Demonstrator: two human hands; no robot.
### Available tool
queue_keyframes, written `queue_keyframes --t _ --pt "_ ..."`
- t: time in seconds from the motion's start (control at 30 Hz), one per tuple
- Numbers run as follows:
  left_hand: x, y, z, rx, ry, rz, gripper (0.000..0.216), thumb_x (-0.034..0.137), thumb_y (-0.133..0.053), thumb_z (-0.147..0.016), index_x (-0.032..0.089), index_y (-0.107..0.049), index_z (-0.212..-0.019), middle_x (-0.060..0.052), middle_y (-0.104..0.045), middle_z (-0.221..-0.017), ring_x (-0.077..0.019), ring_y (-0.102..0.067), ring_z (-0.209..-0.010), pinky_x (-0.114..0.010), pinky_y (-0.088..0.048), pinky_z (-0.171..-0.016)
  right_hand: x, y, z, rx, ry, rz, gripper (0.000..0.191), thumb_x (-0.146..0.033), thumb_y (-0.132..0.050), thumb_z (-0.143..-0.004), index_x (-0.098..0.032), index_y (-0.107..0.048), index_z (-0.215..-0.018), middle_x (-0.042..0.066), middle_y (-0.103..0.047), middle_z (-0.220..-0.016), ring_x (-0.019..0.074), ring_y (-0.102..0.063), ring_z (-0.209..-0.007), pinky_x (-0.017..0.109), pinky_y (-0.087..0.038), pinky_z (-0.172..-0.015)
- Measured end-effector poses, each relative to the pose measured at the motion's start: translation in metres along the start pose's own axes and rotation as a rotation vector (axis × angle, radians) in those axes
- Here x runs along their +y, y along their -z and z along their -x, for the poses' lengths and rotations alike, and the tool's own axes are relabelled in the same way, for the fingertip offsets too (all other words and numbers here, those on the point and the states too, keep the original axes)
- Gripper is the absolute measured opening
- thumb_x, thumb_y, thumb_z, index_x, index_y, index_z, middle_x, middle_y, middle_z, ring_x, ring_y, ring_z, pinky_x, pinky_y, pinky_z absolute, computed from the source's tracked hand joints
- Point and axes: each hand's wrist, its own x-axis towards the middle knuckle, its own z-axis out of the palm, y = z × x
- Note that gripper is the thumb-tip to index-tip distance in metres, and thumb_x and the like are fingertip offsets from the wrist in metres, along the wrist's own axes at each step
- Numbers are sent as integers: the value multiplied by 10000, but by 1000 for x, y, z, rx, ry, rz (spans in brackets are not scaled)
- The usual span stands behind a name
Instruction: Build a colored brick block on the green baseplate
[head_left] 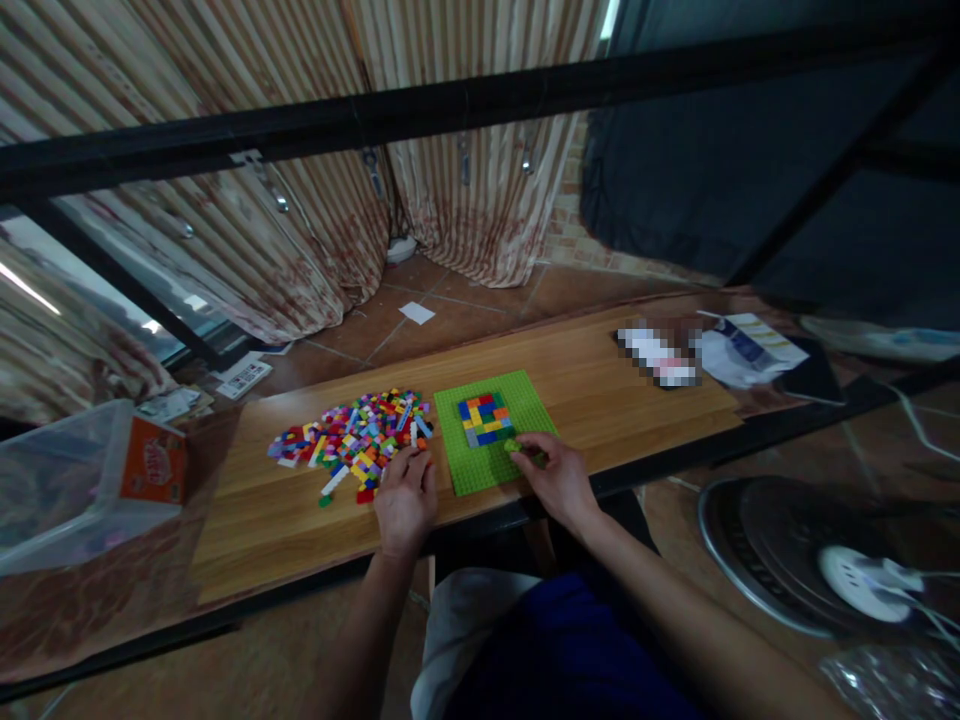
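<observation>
A green baseplate (pixel 491 430) lies on the wooden table (pixel 585 385), with a small block of blue, yellow, red and orange bricks (pixel 485 418) pressed onto it. My right hand (pixel 555 475) rests at the plate's near right corner, fingers pinched on a small green brick (pixel 513 445). Left of the plate spreads a heap of several loose coloured bricks (pixel 352 440). My left hand (pixel 405 495) lies at the heap's near edge, fingers curled down onto the bricks; what they hold, if anything, is hidden.
A clear plastic bin (pixel 60 490) with an orange box (pixel 154 462) sits at the table's left end. Papers (pixel 742 350) and a dark flat item lie at the right end. A floor fan (pixel 817 560) stands low right. A black frame bar crosses overhead.
</observation>
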Motion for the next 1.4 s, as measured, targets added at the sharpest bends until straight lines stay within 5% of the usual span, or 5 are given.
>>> queue_keyframes --t 0.53,0.87,1.4 --pt "2 1 1 31 37 55 233 249 -513 -908 181 -688 -1046 -113 -657 -1132 -236 -629 -1054 -359 -526 -926 7 -24 -58 -14 380 202 205 -212 -562 -884 -237 -718 -1015 65 -724 -973 246 -598 -944 434 -465 -909" --pt "3 2 1 22 57 68 234 242 -504 -908 176 -687 -1039 -117 -656 -1125 -241 -626 -1047 -375 -525 -934 12 -31 -65 -19 332 139 181 -203 -632 -842 -269 -754 -958 66 -671 -1125 257 -528 -1118 449 -439 -970" --pt "4 2 0 31 61 70 233 235 -509 -906 168 -687 -1042 -116 -655 -1110 -236 -628 -1040 -367 -525 -931 14 -34 -66 -2 269 148 187 -213 -677 -815 -255 -766 -974 91 -646 -1167 263 -531 -1128 472 -408 -997"
